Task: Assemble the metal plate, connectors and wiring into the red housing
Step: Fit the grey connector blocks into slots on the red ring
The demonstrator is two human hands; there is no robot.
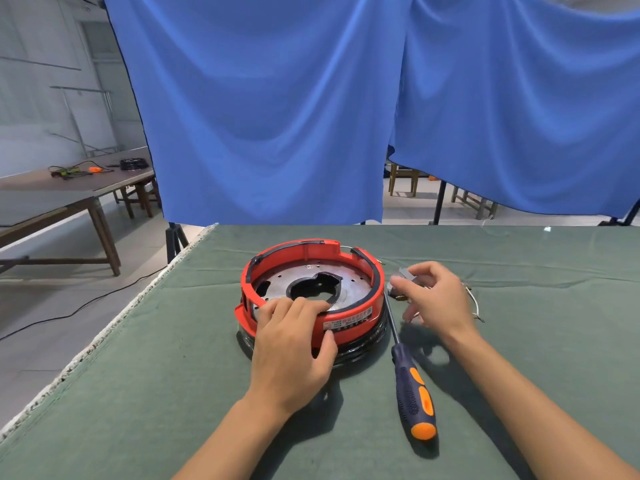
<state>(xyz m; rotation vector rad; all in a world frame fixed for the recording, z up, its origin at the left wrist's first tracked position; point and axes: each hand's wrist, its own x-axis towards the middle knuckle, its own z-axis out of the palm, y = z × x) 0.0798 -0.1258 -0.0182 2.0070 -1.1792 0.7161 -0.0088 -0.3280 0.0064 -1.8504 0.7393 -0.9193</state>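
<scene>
The red housing [313, 289] is sitting on the green-covered table [173, 393], with the metal plate [308, 284] lying inside it. The left hand [294, 344] is gripping the housing's near rim, fingers curled over the edge, thumb outside. The right hand [429, 296] is pinching a small metal connector [403, 277] just beside the housing; thin wiring [474, 306] is trailing behind it. A screwdriver [410, 379] is lying between the forearms.

A green-clothed table [173, 393] bears the red housing [313, 289], screwdriver [410, 382] and connector [403, 284].
</scene>
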